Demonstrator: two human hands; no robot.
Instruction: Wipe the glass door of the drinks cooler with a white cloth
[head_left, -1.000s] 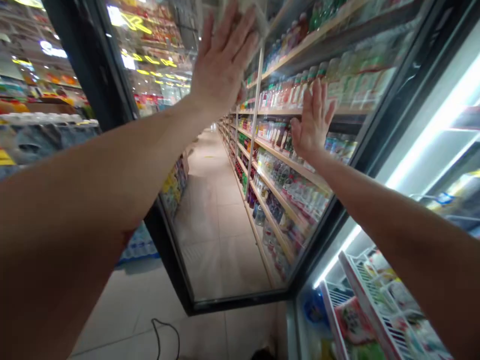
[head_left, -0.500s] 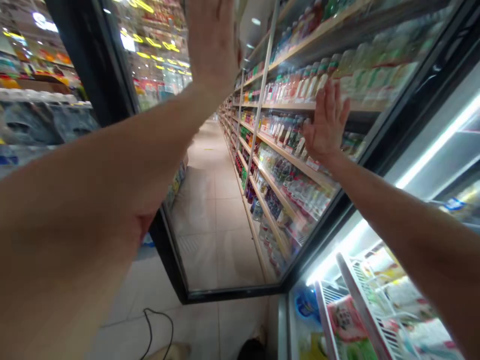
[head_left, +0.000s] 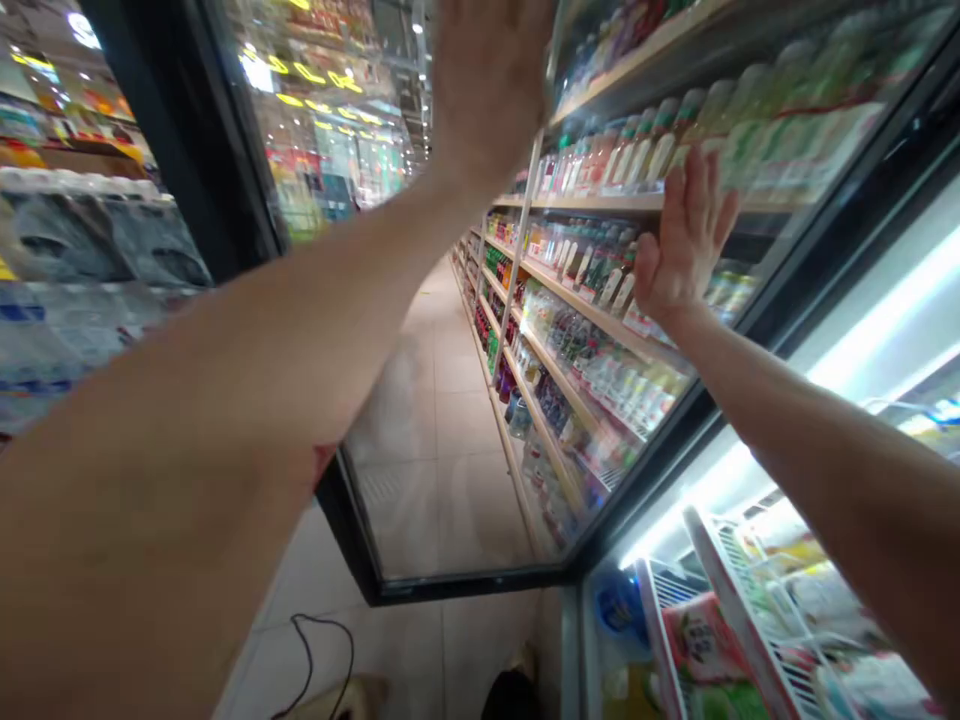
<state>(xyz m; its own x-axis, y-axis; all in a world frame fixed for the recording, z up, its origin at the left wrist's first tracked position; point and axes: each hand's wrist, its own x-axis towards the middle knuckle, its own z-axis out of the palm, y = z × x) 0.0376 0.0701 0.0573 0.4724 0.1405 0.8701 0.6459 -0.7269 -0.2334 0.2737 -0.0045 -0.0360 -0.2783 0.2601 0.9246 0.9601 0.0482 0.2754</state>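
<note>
A black-framed glass door (head_left: 480,585) of an upright fridge stands swung open in front of me. My left hand (head_left: 487,90) is raised high before the glass, blurred, palm looking flat and fingertips cut off by the top edge. Lower on the right side of the pane is my right hand (head_left: 684,240), its fingers stretched out and the thumb spread. Neither hand shows anything in its grasp. Both are at the glass, though actual contact cannot be told for certain. My left forearm covers part of the door's left side.
Lit fridge shelves with a pink package (head_left: 705,635) and white wire racks (head_left: 731,590) lie at lower right. Drink bottles (head_left: 615,160) line shelves seen through the glass. Packs of bottled water (head_left: 67,340) are stacked at left. A black cable (head_left: 309,660) crosses the tiled floor.
My left hand has moved right across the upper part of the glass. My right hand has shifted slightly right in view, still flat and spread. The view has moved a little.
</note>
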